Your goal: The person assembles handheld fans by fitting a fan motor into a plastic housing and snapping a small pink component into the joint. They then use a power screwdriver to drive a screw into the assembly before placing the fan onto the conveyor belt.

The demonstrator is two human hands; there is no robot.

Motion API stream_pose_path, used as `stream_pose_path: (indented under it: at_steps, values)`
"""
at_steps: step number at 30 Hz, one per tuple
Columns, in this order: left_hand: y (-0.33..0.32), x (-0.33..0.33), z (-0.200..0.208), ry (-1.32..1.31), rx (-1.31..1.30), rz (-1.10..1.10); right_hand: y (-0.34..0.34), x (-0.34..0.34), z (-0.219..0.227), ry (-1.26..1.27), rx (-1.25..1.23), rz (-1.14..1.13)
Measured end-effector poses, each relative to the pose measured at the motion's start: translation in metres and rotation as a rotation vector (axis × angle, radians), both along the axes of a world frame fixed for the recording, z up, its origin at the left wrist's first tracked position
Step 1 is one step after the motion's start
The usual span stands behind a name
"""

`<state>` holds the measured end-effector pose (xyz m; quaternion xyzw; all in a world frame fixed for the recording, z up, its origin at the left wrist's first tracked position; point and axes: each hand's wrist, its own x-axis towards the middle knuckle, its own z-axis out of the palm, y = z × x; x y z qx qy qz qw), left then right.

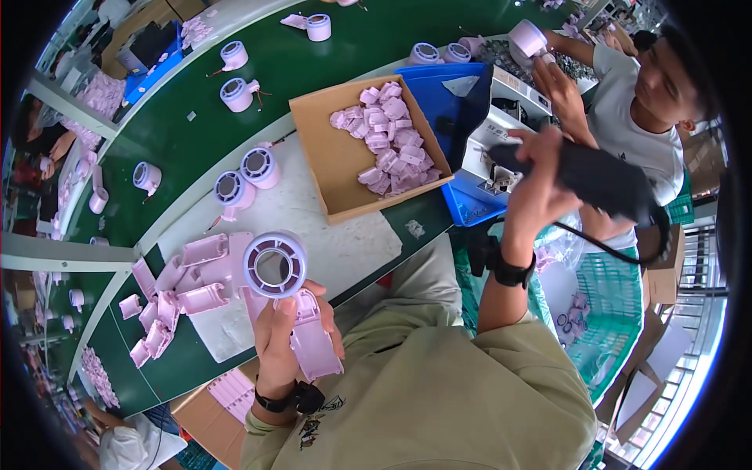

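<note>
My left hand grips a pink handheld appliance housing. Its round head has a lilac spoked ring, and an open handle shell hangs below the fingers. Raised at the right, my right hand is wrapped round a black corded electric screwdriver. The narrow end points left, above the blue bin. Just left of my left hand lie loose pink handle shells. Two round-headed pink housings rest beyond them on the white sheet.
A cardboard box holding small pink parts stands in front of me. Beside it is a blue bin. The green bench carries several pink housings. A co-worker handles another at the right, near a green crate.
</note>
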<state>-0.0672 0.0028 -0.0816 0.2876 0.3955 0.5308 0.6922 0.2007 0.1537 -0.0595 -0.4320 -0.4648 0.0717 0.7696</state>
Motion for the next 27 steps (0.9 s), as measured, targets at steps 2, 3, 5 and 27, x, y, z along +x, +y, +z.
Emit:
stream_pose_path:
  at_steps: [2,3,5,27]
  values:
    - [0.000,0.006,-0.002,0.001,-0.057,-0.060,-0.021,0.021,0.005,0.084,0.149,0.086]
    - [0.002,0.010,-0.005,-0.006,-0.064,-0.066,-0.027,0.029,0.007,0.176,0.304,0.182]
    - [0.007,0.022,-0.015,-0.022,-0.132,-0.131,-0.026,0.037,0.004,0.111,0.220,0.088]
    - [0.035,0.080,-0.036,-0.012,-0.159,-0.176,-0.079,-0.042,0.031,0.394,0.112,0.770]
